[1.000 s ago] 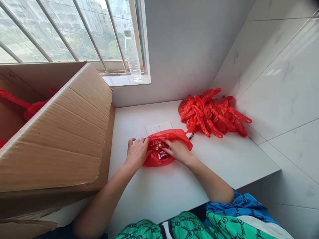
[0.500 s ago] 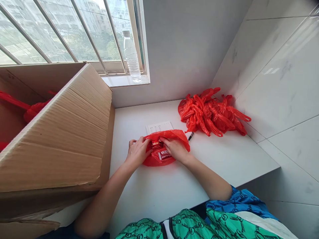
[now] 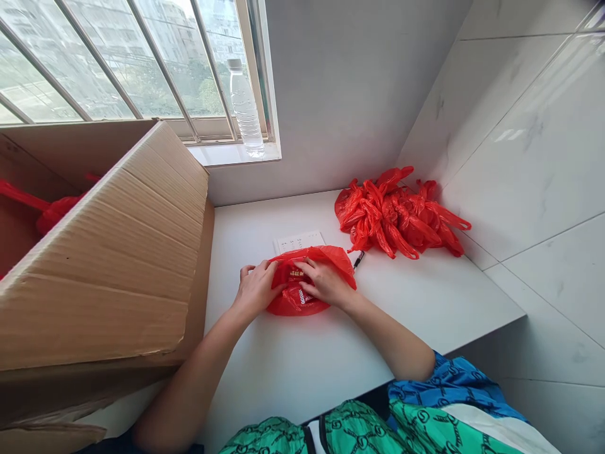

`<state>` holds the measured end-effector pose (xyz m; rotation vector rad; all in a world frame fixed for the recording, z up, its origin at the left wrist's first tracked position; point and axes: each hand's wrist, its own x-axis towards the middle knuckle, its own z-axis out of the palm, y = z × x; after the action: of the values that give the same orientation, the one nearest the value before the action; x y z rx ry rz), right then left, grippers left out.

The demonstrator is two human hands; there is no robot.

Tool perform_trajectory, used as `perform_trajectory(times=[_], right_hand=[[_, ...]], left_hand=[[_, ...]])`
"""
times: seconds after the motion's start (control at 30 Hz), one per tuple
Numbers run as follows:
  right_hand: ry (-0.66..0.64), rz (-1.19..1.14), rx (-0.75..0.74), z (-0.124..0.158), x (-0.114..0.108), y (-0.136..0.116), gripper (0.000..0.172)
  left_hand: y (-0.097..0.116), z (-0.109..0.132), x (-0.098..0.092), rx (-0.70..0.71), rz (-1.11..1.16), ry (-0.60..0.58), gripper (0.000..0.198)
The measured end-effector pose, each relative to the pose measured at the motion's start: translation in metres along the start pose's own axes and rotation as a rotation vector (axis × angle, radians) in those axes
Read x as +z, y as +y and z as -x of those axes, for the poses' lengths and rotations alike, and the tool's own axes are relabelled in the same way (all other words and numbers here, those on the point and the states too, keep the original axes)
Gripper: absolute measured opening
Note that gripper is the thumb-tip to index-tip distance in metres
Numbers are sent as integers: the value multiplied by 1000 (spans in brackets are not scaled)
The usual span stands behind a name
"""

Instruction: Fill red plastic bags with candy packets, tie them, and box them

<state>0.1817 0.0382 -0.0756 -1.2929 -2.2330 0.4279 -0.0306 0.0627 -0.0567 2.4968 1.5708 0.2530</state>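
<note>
A red plastic bag (image 3: 293,306) lies on the white counter (image 3: 331,353) in front of me, with small red packets showing inside it. My left hand (image 3: 255,290) grips the bag's left edge with curled fingers. My right hand (image 3: 324,282) presses on the packets at the bag's mouth, its fingers closed on them. A white printed sheet (image 3: 300,241) lies just behind the bag, partly covered by it.
A heap of tied red bags (image 3: 397,214) sits at the back right by the tiled wall. A large open cardboard box (image 3: 118,252) with red bags inside stands at the left. A clear water bottle (image 3: 244,107) stands on the windowsill. A dark pen (image 3: 358,258) lies beside the sheet.
My right hand has slid left and further over the packets in the bag. My left hand's fingers have curled tighter on the bag's edge. The view shifted slightly.
</note>
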Motion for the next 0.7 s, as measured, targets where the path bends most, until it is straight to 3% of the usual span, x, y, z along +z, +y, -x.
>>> perform_trajectory(times=[0.17,0.33,0.53,0.7], right_hand=[[193,-564,11,2,-17,-12,39],[192,-1104,236,1,-19,-20,37],[142,-1249,280,2,-20,-19,33],[139,-1201,305,4,-27,-19,30]], left_hand=[[15,3,-15,42,86,105,30],[36,7,-30,96,335,192,31],[35,9,-34,60,604,215,32],[33,11,-40,30,777,80,34]])
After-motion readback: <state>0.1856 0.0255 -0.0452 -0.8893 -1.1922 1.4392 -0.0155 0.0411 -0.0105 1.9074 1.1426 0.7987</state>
